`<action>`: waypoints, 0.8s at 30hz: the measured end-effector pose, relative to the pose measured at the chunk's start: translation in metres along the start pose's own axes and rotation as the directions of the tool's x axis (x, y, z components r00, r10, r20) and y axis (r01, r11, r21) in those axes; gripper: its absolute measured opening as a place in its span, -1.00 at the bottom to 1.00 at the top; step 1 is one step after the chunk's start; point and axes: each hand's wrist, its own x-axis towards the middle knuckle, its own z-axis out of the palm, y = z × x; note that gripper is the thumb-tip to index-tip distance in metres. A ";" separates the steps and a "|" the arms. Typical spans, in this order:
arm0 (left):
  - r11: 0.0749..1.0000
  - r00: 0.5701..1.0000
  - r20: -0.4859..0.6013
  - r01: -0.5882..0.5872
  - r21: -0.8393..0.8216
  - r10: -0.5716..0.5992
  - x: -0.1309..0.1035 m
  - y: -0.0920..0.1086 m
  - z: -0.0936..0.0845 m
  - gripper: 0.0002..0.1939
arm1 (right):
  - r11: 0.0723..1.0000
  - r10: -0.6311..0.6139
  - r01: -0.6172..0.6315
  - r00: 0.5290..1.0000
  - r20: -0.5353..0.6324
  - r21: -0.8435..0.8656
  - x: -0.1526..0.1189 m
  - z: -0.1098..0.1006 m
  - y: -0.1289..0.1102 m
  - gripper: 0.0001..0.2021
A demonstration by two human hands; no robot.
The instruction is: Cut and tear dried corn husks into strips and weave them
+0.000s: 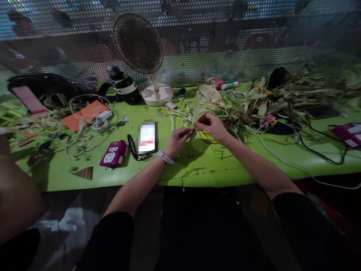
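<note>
A pale strip (196,105) was gripped upright by the left hand (177,141) and right hand (213,127), midway between front and rear edges of the worktop (146,174).

Two hands: left hand (176,142), right hand (213,127). One pale strip (196,105), one fan (138,43), one bottle (127,89), one lit phone (147,137), one wristband (166,157), two purple socket blocks (113,153) (349,134). Dried husks (210,95) are too many to count.

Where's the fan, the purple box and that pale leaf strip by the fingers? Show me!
Fan (138,43): head view, on its round front.
Purple box (113,153): head view, on its top face.
Pale leaf strip (196,104): head view, on its upper part.
</note>
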 end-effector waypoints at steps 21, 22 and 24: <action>0.987 1.000 -0.005 -0.001 -0.161 0.000 -0.006 0.003 0.005 -0.54 | 0.945 0.249 -0.242 0.969 -0.005 0.220 -0.004 0.010 0.004 -0.46; 0.987 1.000 0.006 0.005 -0.163 -0.004 -0.006 0.004 0.005 -0.54 | 0.950 0.222 -0.215 0.975 -0.005 0.227 -0.004 0.010 0.004 -0.48; 0.985 0.999 0.028 0.022 -0.172 -0.017 -0.005 0.007 0.005 -0.55 | 0.961 0.163 -0.151 0.986 -0.034 0.231 -0.004 0.011 0.004 -0.54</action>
